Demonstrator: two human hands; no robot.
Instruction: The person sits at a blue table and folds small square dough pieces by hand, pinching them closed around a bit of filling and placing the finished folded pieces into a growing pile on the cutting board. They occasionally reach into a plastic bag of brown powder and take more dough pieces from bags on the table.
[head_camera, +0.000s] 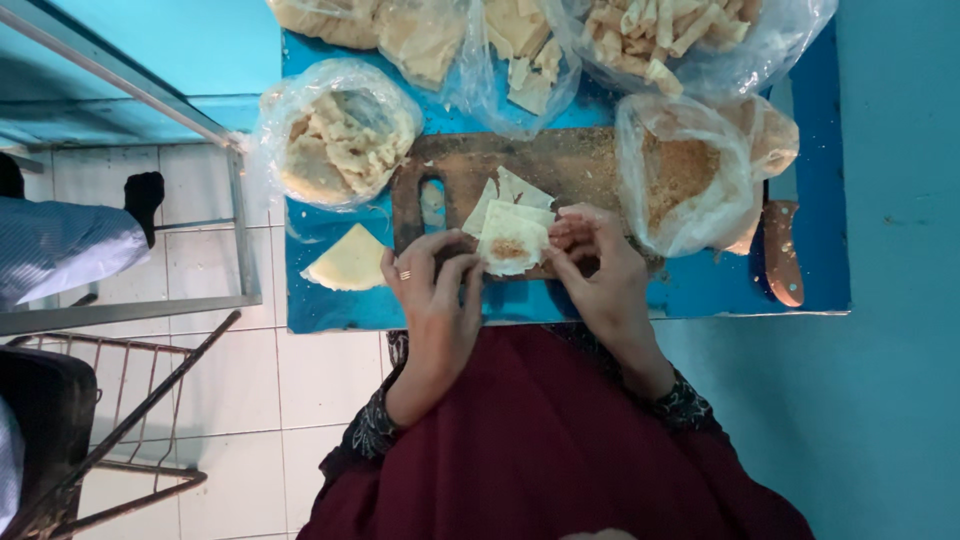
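— So, from the head camera, what do the hands have?
— Both pinch one thin square wrapper (512, 240) with a dab of brown filling, over the wooden board (560, 165) on the blue worktop (700, 290). The left hand (437, 290) grips its near-left edge; the right hand (595, 265) closes on the right edge.
— Risks?
— I'd judge the wrapper could tear if pulled unevenly, or filling may spill out. The bag of crumbs (685, 175) sits just beside the right hand; a nudge might tip it. A knife (782, 255) lies further right.
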